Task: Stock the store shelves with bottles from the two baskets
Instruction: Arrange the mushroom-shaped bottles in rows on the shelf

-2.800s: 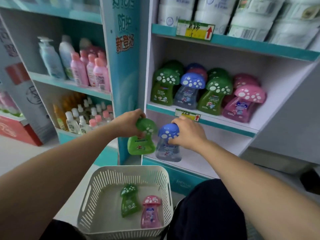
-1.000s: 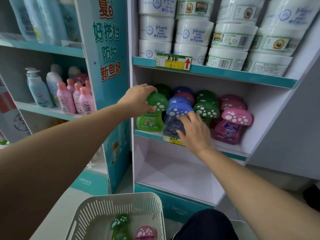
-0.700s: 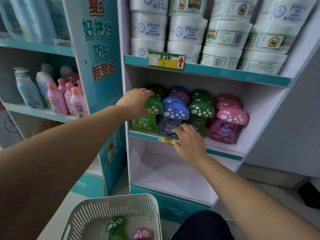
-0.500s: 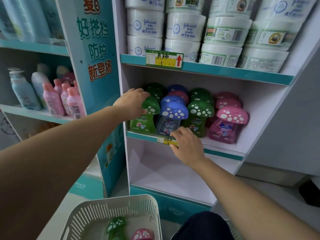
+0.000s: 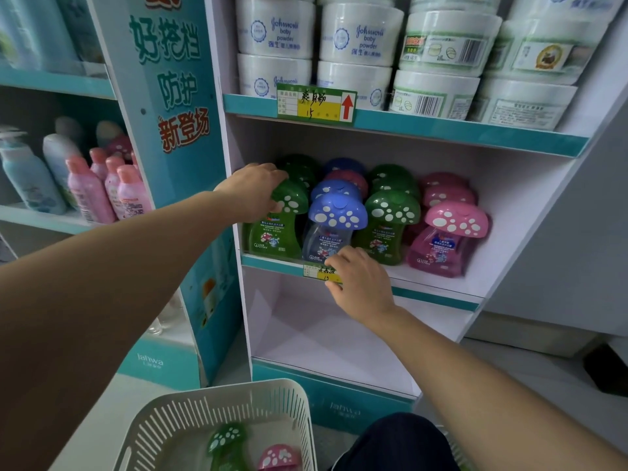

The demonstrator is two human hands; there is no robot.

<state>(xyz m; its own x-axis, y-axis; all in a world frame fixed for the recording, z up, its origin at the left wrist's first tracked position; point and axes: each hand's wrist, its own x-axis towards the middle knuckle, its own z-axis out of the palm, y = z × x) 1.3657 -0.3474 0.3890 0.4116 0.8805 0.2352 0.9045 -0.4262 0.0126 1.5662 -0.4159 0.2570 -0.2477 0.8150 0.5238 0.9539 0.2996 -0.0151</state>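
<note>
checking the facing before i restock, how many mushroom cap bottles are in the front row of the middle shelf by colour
green bottle: 2, one gripped by the left hand
blue bottle: 1
pink bottle: 1
total: 4

Grey wall point(image 5: 598, 232) and pale floor point(image 5: 550, 367) beside white, teal-edged shelving point(image 5: 441, 130).

Mushroom-cap bottles point(image 5: 390, 215) crowd the middle shelf point(image 5: 441, 283); only gap's at 3 o'clock, past the pink bottle point(image 5: 448, 239). Lower shelf point(image 5: 323, 345) has plenty of room.
</note>
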